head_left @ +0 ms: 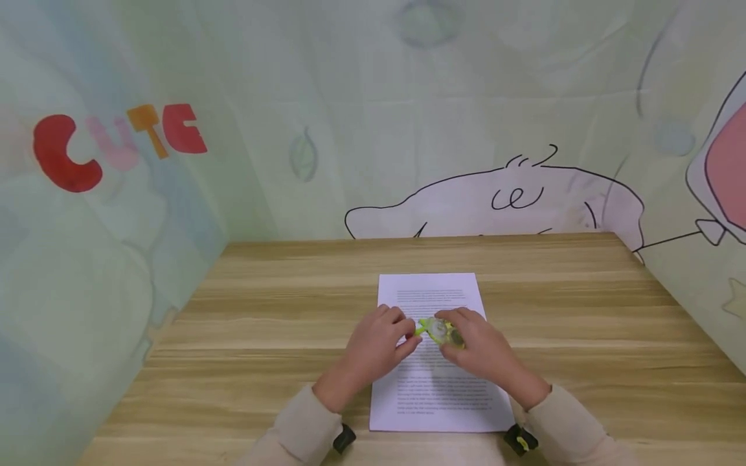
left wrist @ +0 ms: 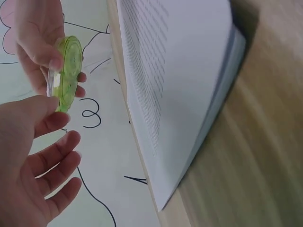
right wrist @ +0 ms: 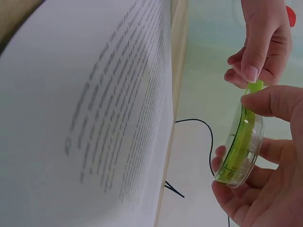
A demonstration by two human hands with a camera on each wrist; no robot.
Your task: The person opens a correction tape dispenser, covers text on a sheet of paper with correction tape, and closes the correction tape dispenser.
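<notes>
A green, clear-cased correction tape (head_left: pixel 438 331) is held above a printed stack of paper (head_left: pixel 425 283). My right hand (head_left: pixel 480 343) grips its rounded body, with the thumb on one side and fingers around the other, as the right wrist view shows. At its narrow end, my left hand (head_left: pixel 377 342) pinches the bright green tip (right wrist: pixel 255 86) between thumb and index finger. The other left fingers are loosely bent in the left wrist view. Whether that tip is a separate cap, I cannot tell.
The paper lies on a wood-grain table (head_left: pixel 262 310), its stacked edge (left wrist: pixel 208 125) visible from the left wrist. Behind and beside the table hang printed cloth walls (head_left: pixel 280 97) with cartoon drawings. Dark straps (head_left: pixel 344 439) show at the sleeves.
</notes>
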